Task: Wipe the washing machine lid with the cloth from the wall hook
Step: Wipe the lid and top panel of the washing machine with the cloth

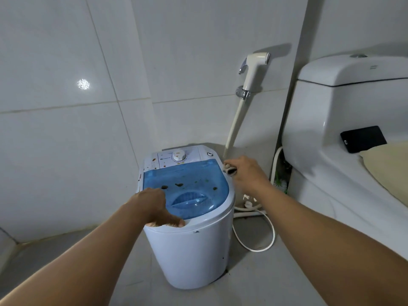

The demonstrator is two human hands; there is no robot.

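Note:
A small white washing machine (pixel 194 250) stands on the floor in the corner. Its translucent blue lid (pixel 189 180) is closed and carries several dark brown stains; more spots mark the white control panel (pixel 161 161) behind it. My left hand (pixel 154 206) rests palm down on the lid's front-left edge, fingers on the rim, holding nothing. My right hand (pixel 247 173) sits at the lid's right rear corner, closed around a bunched cloth (pixel 229 170), of which only a small beige and dark bit shows.
A white toilet (pixel 344 133) stands to the right with a black phone (pixel 363 139) on it. A bidet sprayer (pixel 254 69) hangs on the tiled wall behind the machine. A white hose (pixel 268 241) loops on the floor right of the machine.

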